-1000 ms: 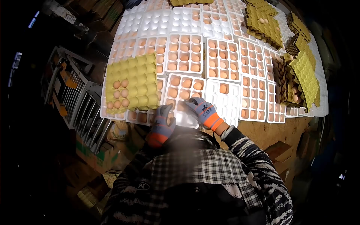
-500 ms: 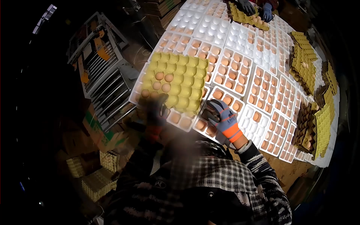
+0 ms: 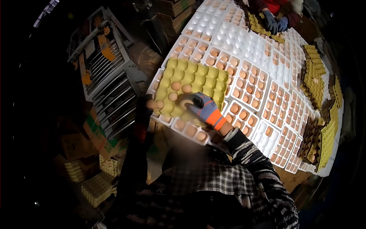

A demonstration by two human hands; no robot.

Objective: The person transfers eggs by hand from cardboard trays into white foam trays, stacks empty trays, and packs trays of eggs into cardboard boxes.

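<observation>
A yellow egg tray (image 3: 211,82) lies on top of the white egg trays, with several brown eggs (image 3: 175,86) at its left part. My right hand (image 3: 206,110), in a grey and orange glove, reaches over the tray's front half. Its fingers are closed round an egg (image 3: 185,103), partly hidden. Dark and blurred, my left hand (image 3: 143,106) is at the tray's left front corner, next to another egg (image 3: 151,104). Shadow hides its fingers. Just in front of the yellow tray, a white tray (image 3: 207,141) shows eggs in its cups.
White trays (image 3: 254,102), many with eggs, cover the table. Yellow trays (image 3: 330,131) are stacked along the right side. A co-worker's gloved hands (image 3: 275,23) are over a yellow tray at the far end. Left stands a roller conveyor (image 3: 114,99); tray stacks (image 3: 98,187) sit below.
My right hand has moved left from the white tray to over the yellow tray and now holds an egg. My left hand stays by the tray's left corner. The view has shifted.
</observation>
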